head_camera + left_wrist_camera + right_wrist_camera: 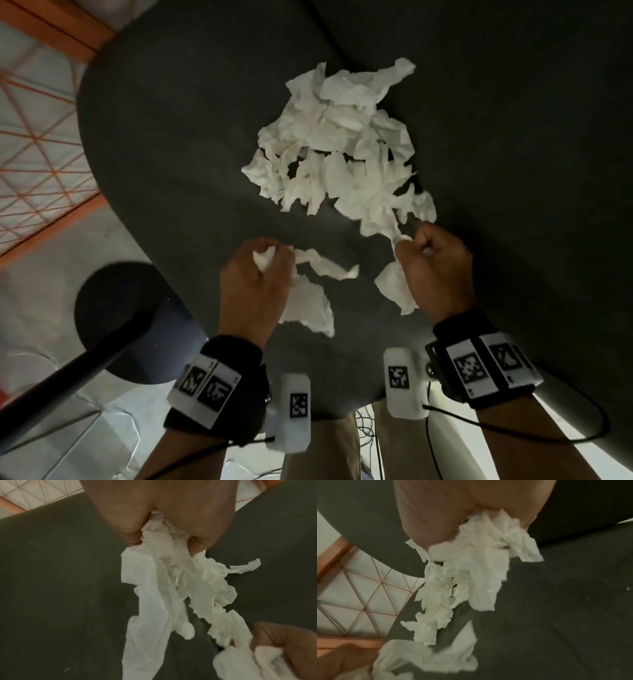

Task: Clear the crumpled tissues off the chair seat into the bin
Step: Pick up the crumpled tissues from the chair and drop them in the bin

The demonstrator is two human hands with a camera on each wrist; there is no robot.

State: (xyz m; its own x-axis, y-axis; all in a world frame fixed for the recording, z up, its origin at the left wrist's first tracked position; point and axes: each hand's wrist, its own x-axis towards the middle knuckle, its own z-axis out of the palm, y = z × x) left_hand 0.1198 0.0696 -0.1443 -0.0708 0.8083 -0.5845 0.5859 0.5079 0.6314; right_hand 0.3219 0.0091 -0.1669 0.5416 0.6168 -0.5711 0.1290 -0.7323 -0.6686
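A heap of white crumpled tissues (339,144) lies in the middle of the dark grey chair seat (171,154). My left hand (257,274) grips a bunch of tissue (308,301) that hangs below the fist; the left wrist view shows the tissue strips (154,595) trailing from my curled fingers (130,534). My right hand (431,263) grips another bunch of tissue (394,284) at the near right edge of the heap; the right wrist view shows that tissue (479,563) dangling over the seat (565,608).
An orange wire bin (41,164) with a triangle mesh stands left of the chair, also seen as the wire bin (359,588) in the right wrist view. A black armrest (113,329) juts out at the near left. Cables hang by my legs below the seat.
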